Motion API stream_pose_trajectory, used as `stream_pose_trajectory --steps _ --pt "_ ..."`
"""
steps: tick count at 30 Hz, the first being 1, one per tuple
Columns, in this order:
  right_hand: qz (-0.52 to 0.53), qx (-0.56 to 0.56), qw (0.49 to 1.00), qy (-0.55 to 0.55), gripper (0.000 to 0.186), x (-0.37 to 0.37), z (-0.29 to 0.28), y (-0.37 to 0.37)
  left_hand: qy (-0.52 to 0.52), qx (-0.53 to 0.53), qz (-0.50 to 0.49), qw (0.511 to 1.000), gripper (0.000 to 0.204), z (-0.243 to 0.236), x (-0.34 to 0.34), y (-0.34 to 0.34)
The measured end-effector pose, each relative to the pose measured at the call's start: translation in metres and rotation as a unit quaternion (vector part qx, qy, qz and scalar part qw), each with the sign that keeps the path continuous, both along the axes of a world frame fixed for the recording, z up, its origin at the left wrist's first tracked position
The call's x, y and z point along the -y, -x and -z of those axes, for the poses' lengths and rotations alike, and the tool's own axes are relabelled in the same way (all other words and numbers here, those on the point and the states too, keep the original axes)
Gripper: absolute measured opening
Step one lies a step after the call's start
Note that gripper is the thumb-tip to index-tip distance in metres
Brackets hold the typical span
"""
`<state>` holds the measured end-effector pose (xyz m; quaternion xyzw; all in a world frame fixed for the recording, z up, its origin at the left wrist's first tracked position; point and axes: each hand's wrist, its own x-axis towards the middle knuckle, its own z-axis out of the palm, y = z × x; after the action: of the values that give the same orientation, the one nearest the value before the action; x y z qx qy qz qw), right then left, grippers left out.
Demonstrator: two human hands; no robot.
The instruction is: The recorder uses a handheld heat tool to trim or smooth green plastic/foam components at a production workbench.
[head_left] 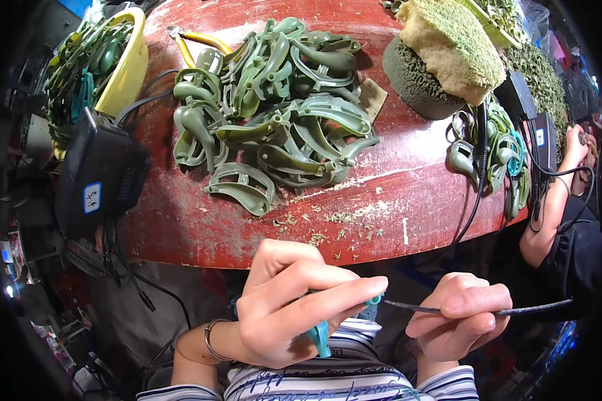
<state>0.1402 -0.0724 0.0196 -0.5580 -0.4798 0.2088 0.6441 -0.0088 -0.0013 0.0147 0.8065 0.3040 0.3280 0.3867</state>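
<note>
In front of the table edge, my left hand (301, 307) is closed around a small teal plastic part (321, 339), mostly hidden by the fingers. A round hollow end of the part shows at the fingertips. To its right, my right hand (461, 314) pinches a thin dark rod (538, 308) between thumb and fingers. The rod's pointed left tip is close to the hollow end; I cannot tell whether they touch. Beyond my hands, a heap of curved olive-green plastic parts (274, 127) covers the middle of the red table (201, 234).
Yellow-handled pliers (204, 40) lie behind the heap. At left stand a yellow basket (128, 67) of green parts and a black box (104, 174) with cables. A sponge-like block (448, 53) and more parts (498, 150) sit at right. Another person's arm (555, 200) is at far right.
</note>
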Motion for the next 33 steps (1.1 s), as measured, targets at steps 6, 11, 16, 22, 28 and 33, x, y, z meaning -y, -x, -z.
stream_pose_trajectory --steps 6,11,16,22,28,33 --pt "0.02 0.013 1.0 0.011 0.038 0.004 0.0 0.003 -0.125 -0.065 -0.031 0.989 0.035 -0.001 0.003 0.002" --pt "-0.015 0.059 0.998 0.017 0.036 0.005 -0.001 0.0 -0.14 -0.069 -0.031 0.987 0.037 0.001 0.004 0.001" --pt "0.012 0.051 0.999 0.01 0.036 0.008 0.0 0.004 -0.114 -0.061 -0.028 0.991 0.038 0.002 0.004 -0.001" --pt "0.021 -0.007 0.997 0.078 0.038 0.006 -0.01 0.006 -0.107 -0.065 -0.009 0.992 0.039 0.004 0.003 -0.001" --pt "0.025 0.008 0.99 0.135 0.039 0.003 -0.018 0.005 -0.136 -0.08 -0.009 0.987 0.036 0.003 0.004 -0.002" --pt "0.051 0.017 0.989 0.14 0.039 0.001 -0.015 0.006 -0.149 -0.09 0.011 0.985 0.033 0.004 0.002 -0.001"
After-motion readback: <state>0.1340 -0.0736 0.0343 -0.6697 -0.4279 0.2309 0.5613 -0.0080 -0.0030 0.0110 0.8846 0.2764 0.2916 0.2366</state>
